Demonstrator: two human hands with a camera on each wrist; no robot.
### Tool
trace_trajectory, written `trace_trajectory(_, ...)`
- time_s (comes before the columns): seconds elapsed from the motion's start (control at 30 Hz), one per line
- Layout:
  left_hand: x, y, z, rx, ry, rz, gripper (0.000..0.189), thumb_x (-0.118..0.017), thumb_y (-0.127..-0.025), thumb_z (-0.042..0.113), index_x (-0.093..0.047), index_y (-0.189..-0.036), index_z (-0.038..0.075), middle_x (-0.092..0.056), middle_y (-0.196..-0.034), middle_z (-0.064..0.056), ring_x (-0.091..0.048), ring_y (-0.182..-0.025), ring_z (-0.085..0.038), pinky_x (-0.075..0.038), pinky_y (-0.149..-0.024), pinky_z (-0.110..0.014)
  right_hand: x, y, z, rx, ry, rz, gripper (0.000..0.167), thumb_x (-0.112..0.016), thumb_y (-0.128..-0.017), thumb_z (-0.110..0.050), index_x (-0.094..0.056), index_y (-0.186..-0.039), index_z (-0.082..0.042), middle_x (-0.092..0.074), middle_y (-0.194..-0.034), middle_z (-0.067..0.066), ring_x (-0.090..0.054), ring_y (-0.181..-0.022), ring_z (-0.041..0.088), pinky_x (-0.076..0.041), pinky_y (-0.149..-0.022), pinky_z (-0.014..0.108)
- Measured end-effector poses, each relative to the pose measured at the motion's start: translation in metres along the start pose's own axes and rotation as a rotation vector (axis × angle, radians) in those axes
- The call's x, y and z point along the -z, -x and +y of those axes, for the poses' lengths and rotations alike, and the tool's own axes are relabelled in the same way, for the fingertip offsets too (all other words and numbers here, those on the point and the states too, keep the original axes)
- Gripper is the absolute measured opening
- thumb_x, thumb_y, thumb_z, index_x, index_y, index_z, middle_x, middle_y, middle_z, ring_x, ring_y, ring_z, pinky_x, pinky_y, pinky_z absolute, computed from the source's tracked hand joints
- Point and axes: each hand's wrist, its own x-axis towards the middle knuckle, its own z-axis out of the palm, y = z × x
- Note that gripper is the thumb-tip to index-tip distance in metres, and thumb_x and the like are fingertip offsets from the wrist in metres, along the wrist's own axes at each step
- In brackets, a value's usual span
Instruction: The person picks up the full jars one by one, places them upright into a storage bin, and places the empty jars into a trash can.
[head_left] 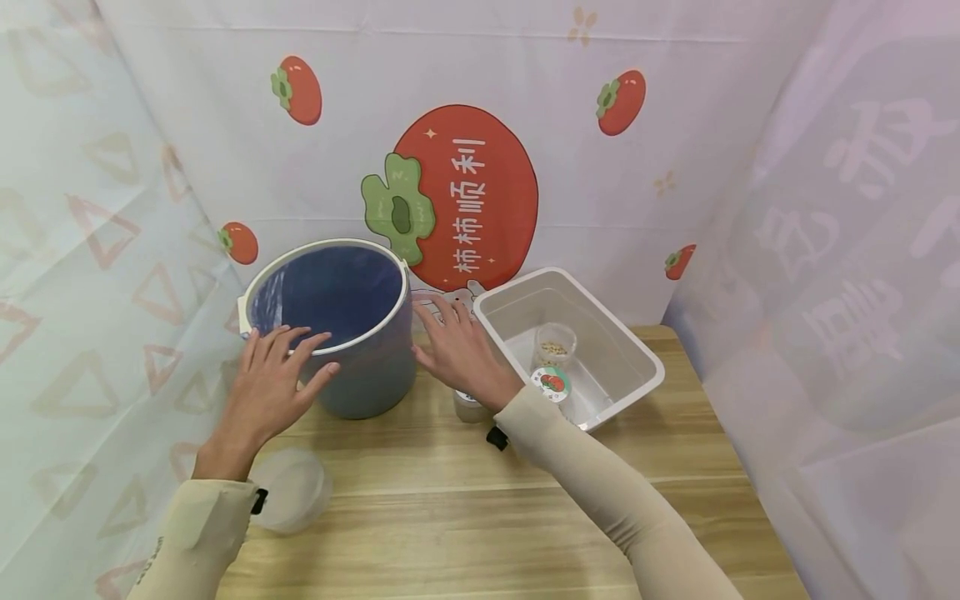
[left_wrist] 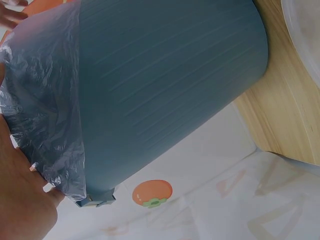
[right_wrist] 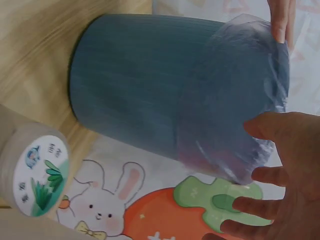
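As I judge it, the bin (head_left: 367,383) is most of the way to being lined: it stands upright at the back left of the desk (head_left: 450,517), and the bag (right_wrist: 230,100) hangs over its rim (head_left: 337,242) and down the upper outside. A shiny streak inside suggests film there too, but I can't see to the bottom. My left hand (head_left: 273,392) lies at the near left of the rim, fingers loose and spread over the edge, not clenched. My right hand (head_left: 461,350) is just off the bin's right side, fingers apart and gripping nothing, thumb at the bag; whether it touches, I can't tell. What seems left is smoothing the loose, wrinkled skirt and checking that it sits evenly all round. Between bin and tray (head_left: 618,367), partly under my right arm, stands a jar (head_left: 469,408). The tray holds a cup (head_left: 555,342) with grains in it and a tub (head_left: 551,383) with a tomato label. Near my left wrist sits a clear bowl (head_left: 296,500).
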Motion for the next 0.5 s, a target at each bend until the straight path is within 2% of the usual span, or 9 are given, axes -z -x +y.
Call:
trace_trajectory(0.23,0.001,0.000,0.001,0.004,-0.003,-0.010,0.055,-0.067,-0.106,0.047,-0.061,-0.152,0.018,-0.052,-0.156,-0.025,-0.038,-0.150,-0.049,-0.011,-0.131,-0.073,-0.022,0.009,0.006,-0.049,-0.033,-0.038,0.067,-0.069,-0.105,-0.048,-0.047,-0.162,-0.020,-0.053,-0.161,0.016,-0.052,-0.147,0.042,-0.053,-0.114,0.059)
trace_trajectory(0.5,0.001,0.000,0.001,0.007,-0.003,-0.008,0.055,-0.067,-0.106,0.046,-0.061,-0.152,0.018,-0.052,-0.157,-0.025,-0.038,-0.150,-0.050,-0.010,-0.132,-0.073,-0.049,0.019,0.016,-0.049,-0.058,-0.060,0.069,-0.073,-0.102,-0.043,-0.050,-0.160,-0.014,-0.055,-0.157,0.020,-0.053,-0.145,0.044,-0.048,-0.118,0.060)
